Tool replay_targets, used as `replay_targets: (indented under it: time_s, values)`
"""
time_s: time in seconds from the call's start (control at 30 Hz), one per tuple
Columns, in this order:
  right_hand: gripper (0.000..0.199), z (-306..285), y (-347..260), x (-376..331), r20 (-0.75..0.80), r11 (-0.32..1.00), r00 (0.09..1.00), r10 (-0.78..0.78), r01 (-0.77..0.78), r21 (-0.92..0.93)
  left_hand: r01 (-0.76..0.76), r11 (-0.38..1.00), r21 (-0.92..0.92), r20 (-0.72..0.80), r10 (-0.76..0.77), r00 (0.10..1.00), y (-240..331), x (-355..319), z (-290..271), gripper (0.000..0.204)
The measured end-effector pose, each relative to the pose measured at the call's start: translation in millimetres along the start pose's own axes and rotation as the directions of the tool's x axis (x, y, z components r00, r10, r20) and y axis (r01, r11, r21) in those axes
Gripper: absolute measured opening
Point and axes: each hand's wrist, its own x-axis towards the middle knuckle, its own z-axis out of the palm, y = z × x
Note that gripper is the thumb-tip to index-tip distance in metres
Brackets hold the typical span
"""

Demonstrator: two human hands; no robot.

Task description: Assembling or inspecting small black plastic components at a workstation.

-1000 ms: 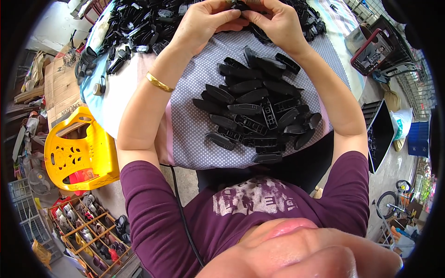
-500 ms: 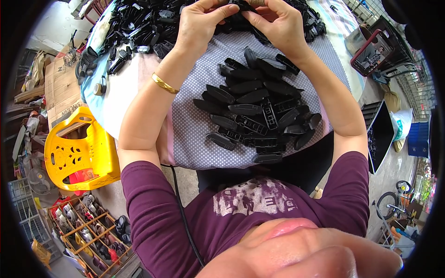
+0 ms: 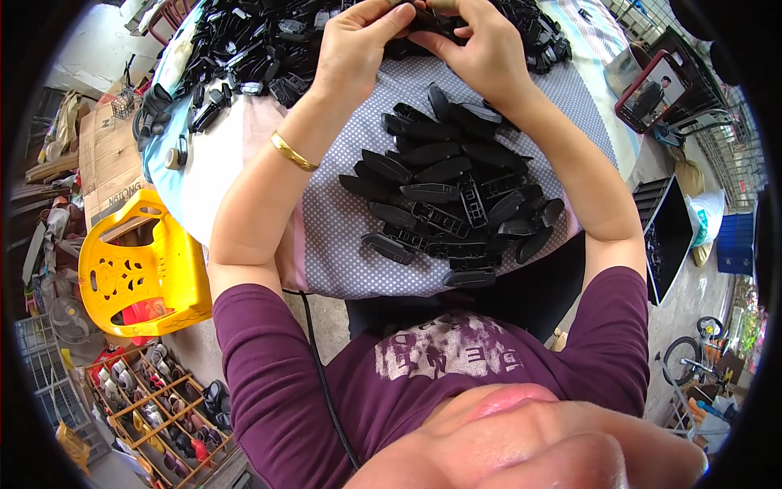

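Observation:
Both my hands meet at the upper edge of the view, over the far part of the cloth-covered table. My left hand (image 3: 355,45) pinches a small black plastic piece (image 3: 434,22) between thumb and fingers. My right hand (image 3: 484,50) grips the same piece from the other side, its thumb pointing inward. Fingers and the picture's edge hide part of the piece. Nearer me lies a loose pile of long, rounded black plastic pieces (image 3: 444,169), some with their ribbed hollow side showing. Behind my hands spreads a large heap of smaller black parts (image 3: 252,45).
A dotted grey cloth (image 3: 334,265) covers the table's near part. Left of it stands a yellow plastic chair (image 3: 183,277); below that, a wooden rack (image 3: 163,411) of shoes. A phone in a dark red frame (image 3: 654,91) stands at the right, above a black open box (image 3: 672,236).
Both hands have shifted slightly, and the right hand has turned, with its fingers curled more around the black piece. The near pile looks the same.

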Motion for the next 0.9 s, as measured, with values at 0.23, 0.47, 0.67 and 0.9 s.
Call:
replay_targets:
  time_s: [0.23, 0.47, 0.67, 0.9]
  values:
    - [0.028, -9.9, 54.3, -3.5, 0.388, 0.991, 0.918, 0.079, -0.115, 0.070, -0.014, 1.000, 0.022, 0.099, 0.012, 0.995, 15.5, -0.3, 7.3, 0.021]
    - [0.022, -6.0, 33.1, -3.9, 0.292, 0.994, 0.952, 0.091, -0.103, 0.026, 0.008, 0.998, -0.063, 0.134, 0.000, 0.991, 11.7, 3.5, 2.4, 0.022]
    - [0.026, -9.5, 23.7, -0.5, 0.093, 0.951, 0.980, -0.178, 0.195, -0.238, 0.055, 0.985, 0.161, 0.074, -0.067, 0.995, 0.7, 7.3, -3.0, 0.025]
    - [0.035, -9.8, 19.6, 1.2, 0.182, 0.973, 0.957, -0.227, 0.231, -0.002, 0.247, 0.963, -0.111, 0.235, -0.216, 0.948, 12.3, 3.4, -5.3, 0.055]
